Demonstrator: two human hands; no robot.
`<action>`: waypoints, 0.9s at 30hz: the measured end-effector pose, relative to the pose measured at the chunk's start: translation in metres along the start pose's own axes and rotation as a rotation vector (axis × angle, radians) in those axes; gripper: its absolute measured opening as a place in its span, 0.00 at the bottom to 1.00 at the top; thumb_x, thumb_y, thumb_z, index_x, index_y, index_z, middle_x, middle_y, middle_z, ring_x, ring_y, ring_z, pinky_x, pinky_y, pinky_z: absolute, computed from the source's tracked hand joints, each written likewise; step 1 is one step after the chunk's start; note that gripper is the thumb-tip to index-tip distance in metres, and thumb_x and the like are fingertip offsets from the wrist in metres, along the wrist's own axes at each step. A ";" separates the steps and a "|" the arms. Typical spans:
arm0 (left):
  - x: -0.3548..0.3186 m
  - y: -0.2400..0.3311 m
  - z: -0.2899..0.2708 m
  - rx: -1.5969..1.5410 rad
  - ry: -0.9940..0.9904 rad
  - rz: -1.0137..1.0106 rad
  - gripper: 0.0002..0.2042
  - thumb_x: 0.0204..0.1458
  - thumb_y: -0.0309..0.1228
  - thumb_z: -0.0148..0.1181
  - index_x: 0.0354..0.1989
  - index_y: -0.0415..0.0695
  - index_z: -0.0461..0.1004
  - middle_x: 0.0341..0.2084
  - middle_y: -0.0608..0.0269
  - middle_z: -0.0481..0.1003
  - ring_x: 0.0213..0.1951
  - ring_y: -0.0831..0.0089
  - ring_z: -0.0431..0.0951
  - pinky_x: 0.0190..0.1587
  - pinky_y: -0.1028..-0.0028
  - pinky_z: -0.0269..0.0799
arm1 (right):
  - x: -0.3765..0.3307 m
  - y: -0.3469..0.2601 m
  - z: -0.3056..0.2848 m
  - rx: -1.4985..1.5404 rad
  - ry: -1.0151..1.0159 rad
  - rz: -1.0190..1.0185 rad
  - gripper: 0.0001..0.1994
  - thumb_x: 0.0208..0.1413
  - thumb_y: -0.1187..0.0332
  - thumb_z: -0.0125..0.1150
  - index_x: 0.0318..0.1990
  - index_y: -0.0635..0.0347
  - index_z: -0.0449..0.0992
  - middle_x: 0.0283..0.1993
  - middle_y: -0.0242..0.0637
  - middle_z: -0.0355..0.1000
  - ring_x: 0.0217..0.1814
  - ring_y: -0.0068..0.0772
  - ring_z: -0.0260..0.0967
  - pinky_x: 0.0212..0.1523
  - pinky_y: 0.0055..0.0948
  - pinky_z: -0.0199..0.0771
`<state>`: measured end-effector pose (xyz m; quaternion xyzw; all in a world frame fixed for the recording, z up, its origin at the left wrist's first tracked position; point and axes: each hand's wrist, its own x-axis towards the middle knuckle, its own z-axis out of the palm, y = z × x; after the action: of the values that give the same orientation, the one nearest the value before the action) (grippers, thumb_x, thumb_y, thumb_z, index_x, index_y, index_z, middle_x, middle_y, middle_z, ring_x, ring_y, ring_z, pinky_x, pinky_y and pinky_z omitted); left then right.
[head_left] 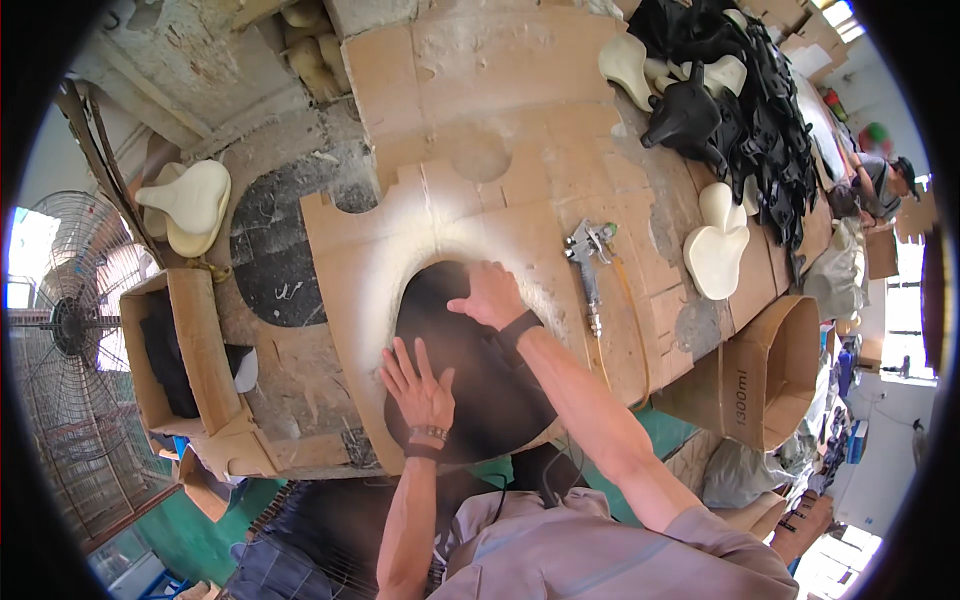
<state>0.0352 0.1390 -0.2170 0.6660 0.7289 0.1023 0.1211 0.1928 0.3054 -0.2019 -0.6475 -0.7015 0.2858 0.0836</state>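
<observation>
A smooth black piece (465, 370), wide and rounded at its far end, lies on the cardboard in front of me; it looks like a saddle cover. My left hand (420, 395) rests on its left part with the fingers spread. On the far right edge of the piece lies my right hand (492, 296), thumb stretched out to the left and nothing visible in the grip. A pale band of residue (425, 225) curves on the cardboard around the far end. To the right of my right hand, a metal spray gun (588, 270) lies with an amber hose (630, 320).
Cream foam saddle pads (718, 255) sit at the right, others (195, 205) at the far left. Black covers (760, 130) are heaped at the far right. Open cardboard boxes (205, 350) flank the bench. A fan (70, 320) stands left; a co-worker (880, 185) is far right.
</observation>
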 end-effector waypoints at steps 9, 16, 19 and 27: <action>-0.001 -0.002 0.004 0.002 -0.001 -0.008 0.36 0.61 0.46 0.57 0.75 0.48 0.53 0.76 0.46 0.44 0.75 0.40 0.43 0.73 0.40 0.39 | -0.007 -0.013 0.006 -0.063 0.086 -0.028 0.27 0.37 0.58 0.80 0.47 0.57 0.79 0.46 0.41 0.75 0.52 0.46 0.72 0.52 0.46 0.71; -0.002 -0.003 0.004 -0.003 0.004 -0.012 0.35 0.62 0.48 0.56 0.75 0.48 0.54 0.76 0.46 0.45 0.75 0.41 0.44 0.73 0.40 0.39 | -0.018 -0.021 0.011 -0.086 0.077 -0.065 0.23 0.38 0.58 0.79 0.43 0.58 0.82 0.40 0.41 0.78 0.53 0.45 0.73 0.54 0.47 0.70; -0.003 -0.003 0.003 -0.010 0.007 -0.009 0.35 0.62 0.49 0.54 0.75 0.49 0.54 0.76 0.46 0.45 0.75 0.40 0.44 0.73 0.40 0.39 | -0.020 -0.009 0.019 0.084 0.146 -0.012 0.22 0.38 0.58 0.79 0.41 0.59 0.83 0.41 0.43 0.80 0.52 0.47 0.75 0.54 0.46 0.71; 0.000 -0.002 0.000 -0.064 0.034 0.005 0.35 0.62 0.48 0.55 0.75 0.50 0.54 0.76 0.47 0.46 0.74 0.40 0.46 0.72 0.41 0.43 | 0.002 0.003 0.013 0.260 -0.034 0.162 0.25 0.37 0.59 0.78 0.45 0.62 0.83 0.45 0.48 0.81 0.49 0.49 0.79 0.53 0.41 0.76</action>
<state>0.0330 0.1391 -0.2173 0.6616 0.7257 0.1371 0.1299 0.1891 0.3037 -0.2144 -0.6809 -0.6054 0.3906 0.1315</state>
